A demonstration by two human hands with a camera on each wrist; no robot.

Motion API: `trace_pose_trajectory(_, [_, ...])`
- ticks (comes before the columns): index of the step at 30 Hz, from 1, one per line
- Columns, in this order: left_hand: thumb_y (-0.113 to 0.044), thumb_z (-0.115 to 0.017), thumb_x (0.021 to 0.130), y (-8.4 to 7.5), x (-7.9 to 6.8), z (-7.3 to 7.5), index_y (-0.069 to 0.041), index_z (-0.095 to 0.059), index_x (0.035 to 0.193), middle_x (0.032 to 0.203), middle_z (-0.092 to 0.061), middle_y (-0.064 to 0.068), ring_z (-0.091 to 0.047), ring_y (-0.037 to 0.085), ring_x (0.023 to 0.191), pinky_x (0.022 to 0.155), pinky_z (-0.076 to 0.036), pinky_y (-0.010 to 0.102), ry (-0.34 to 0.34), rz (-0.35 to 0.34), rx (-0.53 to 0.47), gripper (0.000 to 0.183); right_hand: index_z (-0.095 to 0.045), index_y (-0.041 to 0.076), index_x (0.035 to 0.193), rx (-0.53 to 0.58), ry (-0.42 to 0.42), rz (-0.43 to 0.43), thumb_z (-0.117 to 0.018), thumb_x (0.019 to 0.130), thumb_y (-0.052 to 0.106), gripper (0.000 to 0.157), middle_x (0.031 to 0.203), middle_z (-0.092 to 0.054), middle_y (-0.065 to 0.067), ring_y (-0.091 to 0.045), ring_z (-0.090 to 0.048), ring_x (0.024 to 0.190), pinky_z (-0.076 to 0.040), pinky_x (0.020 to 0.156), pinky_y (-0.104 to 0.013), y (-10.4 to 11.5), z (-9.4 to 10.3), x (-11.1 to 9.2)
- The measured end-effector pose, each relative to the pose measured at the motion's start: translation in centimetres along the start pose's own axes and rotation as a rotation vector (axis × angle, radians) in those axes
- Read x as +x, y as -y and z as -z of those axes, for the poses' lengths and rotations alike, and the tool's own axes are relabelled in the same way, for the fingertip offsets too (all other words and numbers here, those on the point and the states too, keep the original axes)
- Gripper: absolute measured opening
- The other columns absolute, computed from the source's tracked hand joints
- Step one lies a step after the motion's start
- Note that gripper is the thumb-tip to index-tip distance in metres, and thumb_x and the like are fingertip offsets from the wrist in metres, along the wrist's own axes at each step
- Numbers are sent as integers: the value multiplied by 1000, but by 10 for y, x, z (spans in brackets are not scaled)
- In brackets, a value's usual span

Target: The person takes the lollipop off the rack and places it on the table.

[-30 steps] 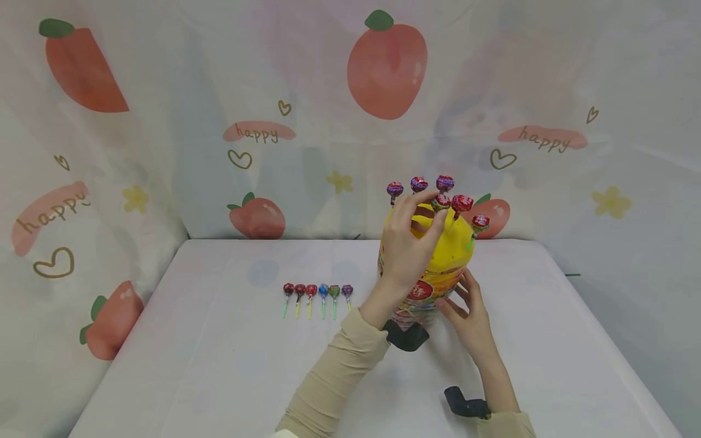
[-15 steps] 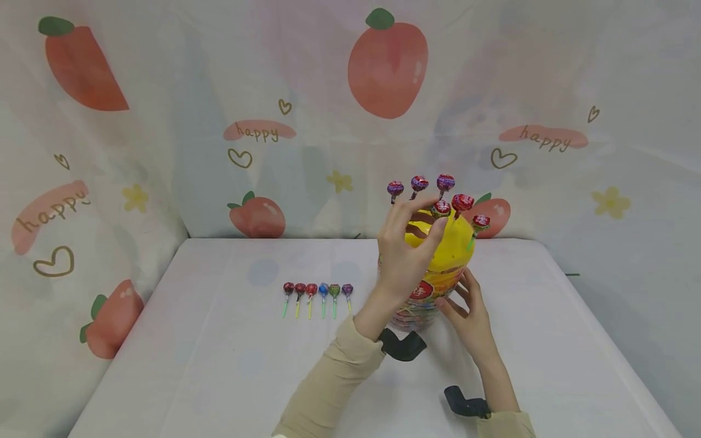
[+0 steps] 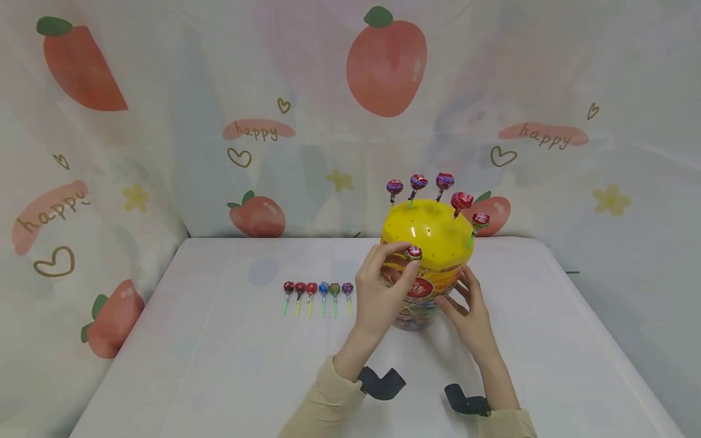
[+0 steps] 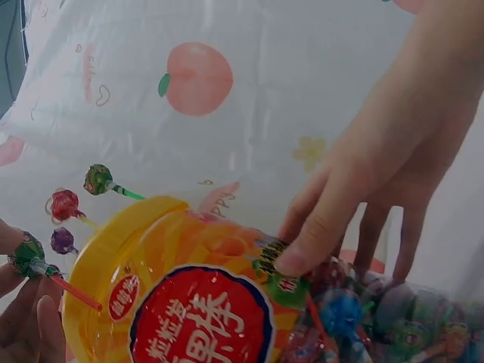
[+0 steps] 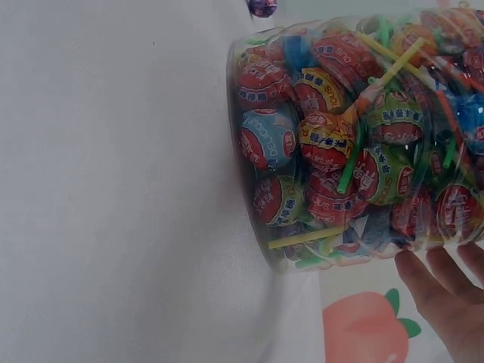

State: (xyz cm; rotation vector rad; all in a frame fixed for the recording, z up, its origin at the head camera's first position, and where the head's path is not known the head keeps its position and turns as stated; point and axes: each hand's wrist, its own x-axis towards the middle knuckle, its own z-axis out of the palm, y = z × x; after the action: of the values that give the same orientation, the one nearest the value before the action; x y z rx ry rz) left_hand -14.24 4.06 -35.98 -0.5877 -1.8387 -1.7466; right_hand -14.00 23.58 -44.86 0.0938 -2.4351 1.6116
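Note:
My left hand (image 3: 378, 295) pinches a lollipop (image 3: 413, 252) by its wrapped head, in front of the jar's upper left side. In the left wrist view that lollipop (image 4: 29, 255) has a green wrapper and a red stick, which points toward the yellow lid. My right hand (image 3: 470, 319) holds the right side of the big clear lollipop jar (image 3: 420, 287), thumb in front and fingers farther round. Several lollipops stand upright along the back and right of the yellow lid (image 3: 421, 231), which has small holes. The right wrist view shows wrapped lollipops (image 5: 325, 140) filling the jar.
A row of several lollipops (image 3: 311, 289) lies on the white table (image 3: 219, 365), left of the jar. Behind the table hangs a cloth (image 3: 323, 79) printed with fruit, hearts and words. A black strap piece (image 3: 382, 384) sticks out at my left wrist.
My left hand has moved down and left from above the lid to the jar's front, bringing the lollipop with it. My right hand stays on the jar.

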Motion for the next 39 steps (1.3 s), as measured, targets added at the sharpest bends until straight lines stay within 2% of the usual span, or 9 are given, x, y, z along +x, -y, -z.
trace_pose_trajectory(6, [-16,-69,88,18,-20,11,-10,-66,113,96,-66,9,-62,21,83,65,-52,24,-36,56,23,26,-9,29,154,-10,-1,-10,-63,93,17,83,158,-21,-11,-36,-32,140,-38,104,-48,-1,0,1])
trace_pose_trajectory(12, [-11,-71,86,38,-37,21,-5,-66,113,105,-67,12,-64,27,85,65,-51,23,-80,146,23,29,-8,29,155,-8,3,-27,-63,93,19,83,158,-20,-11,-36,-30,141,-38,105,-51,0,-1,2])
trace_pose_trajectory(16, [-13,-72,85,52,-44,28,-6,-66,113,106,-67,11,-63,26,86,66,-51,21,-104,196,47,29,-7,25,155,-6,0,-22,-63,93,18,84,158,-19,-13,-37,-30,141,-38,104,-49,2,0,1])
trace_pose_trajectory(19, [-14,-71,86,56,-47,33,-6,-67,110,103,-67,11,-64,25,84,66,-51,20,-111,233,77,26,-7,25,155,8,4,-19,-63,92,16,84,158,-19,-13,-37,-29,141,-37,105,-49,3,0,0])
trace_pose_trajectory(23, [-14,-72,85,66,-48,41,-7,-68,107,100,-69,12,-65,22,81,67,-50,19,-75,326,109,23,-7,27,155,18,11,-17,-63,93,16,84,159,-18,-12,-37,-29,141,-37,105,-50,3,0,-1])
trace_pose_trajectory(25, [-17,-72,85,77,-50,45,-9,-68,107,99,-70,9,-66,17,80,67,-50,19,-43,375,127,23,-8,27,155,8,9,-11,-63,93,16,84,159,-19,-12,-37,-29,141,-37,105,-49,2,0,-1])
trace_pose_trajectory(35, [-26,-71,85,108,-56,69,-15,-69,105,104,-71,5,-64,13,82,69,-50,24,59,625,283,22,-9,28,154,-7,7,10,-63,93,16,83,158,-20,-12,-37,-31,140,-42,101,-23,-1,-1,0])
trace_pose_trajectory(39, [-27,-71,85,115,-58,79,-15,-69,104,98,-72,5,-66,15,83,70,-51,28,124,688,318,23,-9,27,155,-12,3,11,-63,92,16,83,158,-21,-13,-38,-32,140,-41,100,-17,0,-1,0])
